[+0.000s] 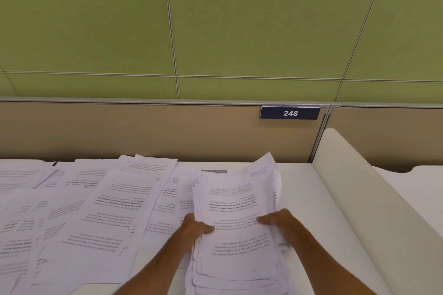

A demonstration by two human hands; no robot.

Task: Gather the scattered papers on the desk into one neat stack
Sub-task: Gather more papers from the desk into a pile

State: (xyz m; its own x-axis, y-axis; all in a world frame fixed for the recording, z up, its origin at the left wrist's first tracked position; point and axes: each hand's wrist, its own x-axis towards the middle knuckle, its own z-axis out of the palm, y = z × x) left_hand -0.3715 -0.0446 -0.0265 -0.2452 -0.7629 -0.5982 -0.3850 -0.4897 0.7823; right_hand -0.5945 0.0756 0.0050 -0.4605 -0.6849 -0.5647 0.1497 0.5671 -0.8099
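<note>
A thick, uneven stack of printed papers [236, 201] lies at the right of the white desk [302, 189], its sheets fanned and out of line, one corner curling up at the far end. My left hand [195, 226] grips the stack's left edge, thumb on top. My right hand [278, 221] holds the right edge, thumb pressed on the top sheet. Several loose printed sheets [112, 213] overlap one another across the left and middle of the desk, reaching past the left edge of the view.
A beige partition [143, 132] with a blue "248" plate [290, 112] backs the desk, with a green panelled wall above. A white rounded divider [354, 189] borders the desk on the right, close to the stack.
</note>
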